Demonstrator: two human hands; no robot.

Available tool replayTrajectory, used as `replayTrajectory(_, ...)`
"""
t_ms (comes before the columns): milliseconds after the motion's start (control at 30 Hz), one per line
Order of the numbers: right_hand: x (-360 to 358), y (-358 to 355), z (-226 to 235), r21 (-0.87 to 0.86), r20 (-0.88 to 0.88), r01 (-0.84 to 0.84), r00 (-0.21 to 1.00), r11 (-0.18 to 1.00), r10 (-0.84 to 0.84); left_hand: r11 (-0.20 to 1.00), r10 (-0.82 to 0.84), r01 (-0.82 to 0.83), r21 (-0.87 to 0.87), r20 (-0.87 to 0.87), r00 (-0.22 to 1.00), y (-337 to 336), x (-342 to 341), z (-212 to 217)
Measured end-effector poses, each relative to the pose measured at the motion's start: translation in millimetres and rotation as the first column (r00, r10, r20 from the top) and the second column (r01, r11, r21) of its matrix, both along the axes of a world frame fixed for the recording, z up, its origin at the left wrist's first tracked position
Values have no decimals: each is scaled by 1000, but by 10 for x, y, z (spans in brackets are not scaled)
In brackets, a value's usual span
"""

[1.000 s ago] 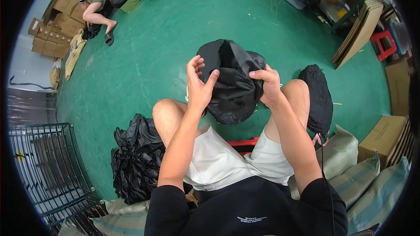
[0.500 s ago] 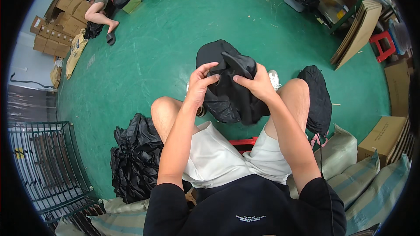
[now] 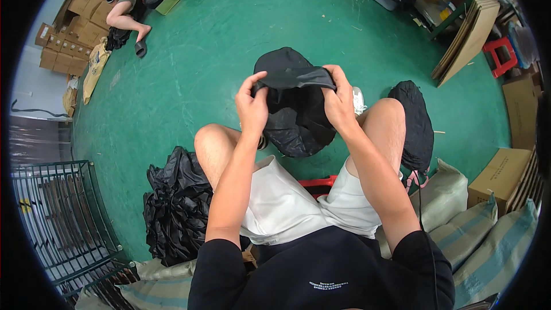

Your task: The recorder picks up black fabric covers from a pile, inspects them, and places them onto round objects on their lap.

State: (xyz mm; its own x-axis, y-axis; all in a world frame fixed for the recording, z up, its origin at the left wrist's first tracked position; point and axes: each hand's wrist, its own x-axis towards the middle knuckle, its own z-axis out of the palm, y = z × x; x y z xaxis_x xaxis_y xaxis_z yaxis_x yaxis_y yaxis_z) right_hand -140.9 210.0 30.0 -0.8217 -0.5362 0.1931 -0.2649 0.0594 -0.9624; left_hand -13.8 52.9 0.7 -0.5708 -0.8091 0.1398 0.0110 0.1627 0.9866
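A black fabric bag (image 3: 298, 132), soft and dark inside, hangs between my knees with its mouth held wide. My left hand (image 3: 251, 103) grips the left side of its rim, thumb and fingers closed on the cloth. On the opposite side my right hand (image 3: 340, 100) pinches the rim. The rim's far edge stretches as a band between both hands. To the left of my leg lies a crumpled heap of shiny black material (image 3: 178, 206). Beyond my right knee is a filled black bag (image 3: 414, 126) with a cord.
Woven sacks (image 3: 453, 195) and a cardboard box (image 3: 496, 175) sit at the right. A green metal rack (image 3: 63, 212) stands at the left. Flat cardboard sheets (image 3: 468, 40) lean near a red stool (image 3: 500, 57). Another person (image 3: 123, 14) sits at the far left beside stacked boxes (image 3: 74, 40).
My hands have moved apart and the bunched cloth is spread, so the bag's mouth now gapes. The left hand has shifted left along the rim.
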Motion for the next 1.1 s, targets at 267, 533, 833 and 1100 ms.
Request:
replayTrajectory(267, -92, 19, -71, 27, -248, 136, 961, 990, -125, 988, 88, -111, -105, -204, 975, -47, 99, 144)
replayTrajectory(533, 28, -73, -107, 43, -512, 122, 855, 992, -83, 921, -36, 24, -388, -23, 999, 112, 208, 134)
replayTrajectory(833, -58, -123, -84, -260, -216, 243, 929, 935, -301, 740, 299, -265, -618, -50, 953, -69, 139, 384)
replayTrajectory(1100, -183, -102, -100, -221, -307, 320, 874, 921, -378, 953, 189, -209, -220, -109, 976, -173, 157, 245)
